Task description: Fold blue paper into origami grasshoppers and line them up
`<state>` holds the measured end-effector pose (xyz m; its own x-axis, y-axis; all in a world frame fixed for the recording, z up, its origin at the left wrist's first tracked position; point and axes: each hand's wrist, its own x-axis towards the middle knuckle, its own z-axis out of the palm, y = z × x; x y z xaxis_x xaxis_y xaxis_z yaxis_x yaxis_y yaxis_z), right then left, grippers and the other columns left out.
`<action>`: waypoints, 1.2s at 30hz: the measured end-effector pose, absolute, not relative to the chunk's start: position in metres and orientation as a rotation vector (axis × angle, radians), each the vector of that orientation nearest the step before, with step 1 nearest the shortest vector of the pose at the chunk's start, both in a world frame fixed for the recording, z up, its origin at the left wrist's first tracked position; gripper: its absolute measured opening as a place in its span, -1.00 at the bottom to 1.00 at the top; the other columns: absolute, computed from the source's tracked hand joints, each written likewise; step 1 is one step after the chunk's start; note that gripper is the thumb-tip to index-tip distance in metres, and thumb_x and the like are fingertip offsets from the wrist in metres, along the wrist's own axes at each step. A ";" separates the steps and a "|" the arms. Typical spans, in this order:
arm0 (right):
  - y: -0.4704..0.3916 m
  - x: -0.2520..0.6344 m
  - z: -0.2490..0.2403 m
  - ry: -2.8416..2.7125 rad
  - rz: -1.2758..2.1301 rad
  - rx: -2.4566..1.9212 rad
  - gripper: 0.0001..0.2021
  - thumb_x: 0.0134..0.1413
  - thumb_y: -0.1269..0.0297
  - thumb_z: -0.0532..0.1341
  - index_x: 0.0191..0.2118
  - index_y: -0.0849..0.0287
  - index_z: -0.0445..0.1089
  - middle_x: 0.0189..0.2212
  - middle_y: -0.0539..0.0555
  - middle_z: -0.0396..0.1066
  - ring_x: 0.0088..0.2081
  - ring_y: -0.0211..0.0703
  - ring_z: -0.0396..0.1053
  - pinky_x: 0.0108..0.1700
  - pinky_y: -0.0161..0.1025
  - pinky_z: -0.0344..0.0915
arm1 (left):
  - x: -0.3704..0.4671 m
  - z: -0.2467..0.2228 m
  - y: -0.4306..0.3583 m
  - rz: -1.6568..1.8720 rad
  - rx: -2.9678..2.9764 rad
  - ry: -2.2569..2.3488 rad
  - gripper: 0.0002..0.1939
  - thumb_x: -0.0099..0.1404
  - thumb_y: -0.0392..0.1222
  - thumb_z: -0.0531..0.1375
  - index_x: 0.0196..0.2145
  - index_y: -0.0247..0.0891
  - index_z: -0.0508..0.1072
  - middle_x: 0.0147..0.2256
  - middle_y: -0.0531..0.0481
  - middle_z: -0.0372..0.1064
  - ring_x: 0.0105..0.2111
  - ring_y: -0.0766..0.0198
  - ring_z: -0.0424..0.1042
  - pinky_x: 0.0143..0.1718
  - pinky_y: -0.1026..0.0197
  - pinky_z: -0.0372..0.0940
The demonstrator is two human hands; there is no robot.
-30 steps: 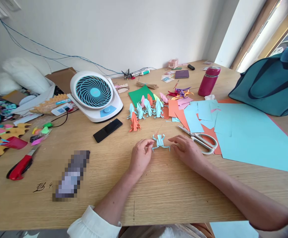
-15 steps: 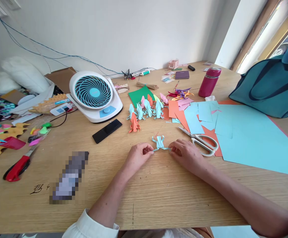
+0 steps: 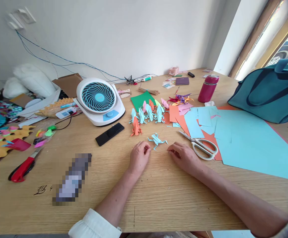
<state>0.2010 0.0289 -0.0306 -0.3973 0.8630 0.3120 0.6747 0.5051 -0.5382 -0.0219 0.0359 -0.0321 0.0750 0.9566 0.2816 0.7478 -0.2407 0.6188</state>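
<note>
A light blue origami frog (image 3: 156,140) lies on the table between my hands, its thin folded legs spread out. My left hand (image 3: 140,157) rests just left of it with curled fingers pressed together, nothing showing in them. To the frog's right, my right hand (image 3: 183,156) lies with its fingers bent and closed, a small gap from the nearest leg. Behind the frog stands an orange origami frog (image 3: 135,127), in front of a group of light blue folded frogs (image 3: 149,113) and several in other colours.
White-handled scissors (image 3: 204,148) lie beside my right hand on paper pieces, next to a large light blue sheet (image 3: 255,142). Left are a black phone (image 3: 109,134), a fan (image 3: 99,99) and a red-handled cutter (image 3: 22,170). A magenta bottle (image 3: 208,88) and teal bag (image 3: 270,94) stand right.
Both hands have let go of the frog's legs. The frog has turned on the table and sits slightly further left, with its legs at a different angle. The camera view has shifted a little.
</note>
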 end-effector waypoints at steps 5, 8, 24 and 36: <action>0.028 0.198 -0.033 -2.158 0.401 -1.244 -0.77 0.20 0.41 0.10 -0.07 0.13 0.40 -0.12 0.16 0.41 -0.13 -0.06 0.42 -0.10 -0.13 0.35 | -0.019 -0.033 0.034 0.942 2.090 1.694 -0.90 0.24 -0.29 0.26 -0.38 -0.21 0.37 -0.37 0.06 0.40 -0.34 0.26 0.37 -0.24 0.22 0.21; 0.033 0.198 -0.039 -2.156 0.313 -1.238 -0.62 0.18 0.37 0.16 0.12 0.13 0.31 0.14 0.27 0.29 0.16 0.11 0.25 0.16 0.08 0.21 | -0.015 -0.034 0.035 0.941 2.118 1.680 -0.85 0.17 -0.30 0.32 -0.38 -0.20 0.39 -0.35 0.05 0.42 -0.31 0.23 0.38 -0.21 0.20 0.21; 0.036 0.201 -0.042 -2.182 0.373 -1.220 -0.76 0.18 0.38 0.12 -0.07 0.09 0.43 -0.14 0.15 0.47 -0.09 -0.02 0.42 0.00 -0.03 0.35 | -0.026 -0.045 0.053 1.097 1.983 1.764 -0.83 0.20 -0.48 0.13 -0.38 -0.22 0.34 -0.35 0.04 0.38 -0.34 0.27 0.40 -0.23 0.23 0.28; 0.077 0.183 -0.035 -2.107 0.374 -1.279 -0.73 0.17 0.31 0.19 -0.01 0.12 0.41 -0.02 0.20 0.39 0.02 0.05 0.37 0.09 -0.01 0.29 | -0.025 -0.044 0.054 1.081 1.902 1.830 -0.80 0.22 -0.45 0.18 -0.20 -0.27 0.43 -0.18 -0.08 0.33 -0.33 0.27 0.40 -0.08 0.11 0.33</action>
<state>0.1834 0.0766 -0.0352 -0.3236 0.8699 0.3722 0.6886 0.4863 -0.5379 -0.0253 0.0543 -0.0441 -0.0873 0.9461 0.3120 0.7298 -0.1524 0.6664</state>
